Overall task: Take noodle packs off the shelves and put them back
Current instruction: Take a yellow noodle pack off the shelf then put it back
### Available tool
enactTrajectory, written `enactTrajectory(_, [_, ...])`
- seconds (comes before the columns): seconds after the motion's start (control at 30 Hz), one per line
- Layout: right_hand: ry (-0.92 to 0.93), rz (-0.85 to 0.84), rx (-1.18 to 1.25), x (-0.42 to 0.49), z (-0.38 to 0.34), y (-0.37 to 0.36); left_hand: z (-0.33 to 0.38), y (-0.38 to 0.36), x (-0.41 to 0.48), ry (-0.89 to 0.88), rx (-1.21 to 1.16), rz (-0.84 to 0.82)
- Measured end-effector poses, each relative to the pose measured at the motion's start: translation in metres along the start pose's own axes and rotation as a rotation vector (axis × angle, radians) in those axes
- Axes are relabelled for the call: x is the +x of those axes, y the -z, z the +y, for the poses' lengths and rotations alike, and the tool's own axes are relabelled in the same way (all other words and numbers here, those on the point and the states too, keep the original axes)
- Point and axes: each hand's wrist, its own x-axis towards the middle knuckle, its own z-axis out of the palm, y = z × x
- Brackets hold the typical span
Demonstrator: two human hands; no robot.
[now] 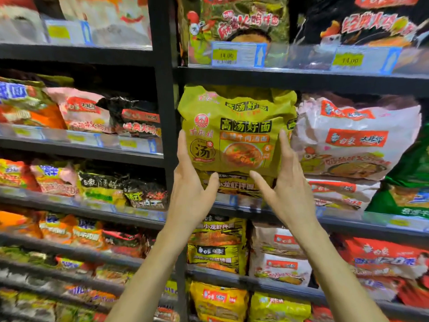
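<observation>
"Just right of the black metal upright post (pixel 166 126), which pack is in play?" asks one.

"The mustard-yellow crinkled plastic noodle pack (pixel 236 131). It stands upright with its left edge close to that post, propped on a flatter yellow-and-black pack (pixel 234 184) lying on the dark shelf (pixel 362 228)."

"And the hands?"

"They bracket it. The left hand (pixel 190 189) is on the side nearest the post and the right hand (pixel 290 191) on the side away from it. The left fingers (pixel 183 147) run straight up the pack's edge. The right fingers (pixel 284 145) lie flat over its front corner. Nothing is clenched: both sets are released and extended, with the thumbs spread under the bottom seam."

"Why frame it like that?"

"A soft bag this wide sags if pinched at one corner, I'd say. Palms on both flanks and thumbs beneath keep it square."

"Coming off or going back?"

"I cannot tell. The pack is fully within the shelf either way."

"Any trouble?"

"A white-and-pink plastic pack (pixel 355 138) presses in on the side farther from the post, so the fit looks tight."
</observation>
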Motion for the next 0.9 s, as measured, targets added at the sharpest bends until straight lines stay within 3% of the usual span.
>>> enactTrajectory(0.1, [-0.035,0.002,0.057,0.002,0.005,-0.003,-0.003,-0.005,0.008,-0.025,-0.062,0.049])
enactTrajectory(0.3, [-0.065,-0.079,0.467,0.002,0.014,-0.001,0.0,-0.016,-0.001,-0.127,-0.135,0.125])
enactTrajectory(0.9, [-0.176,0.046,0.568,0.004,0.014,-0.006,-0.027,-0.005,0.024,-0.115,-0.265,0.066])
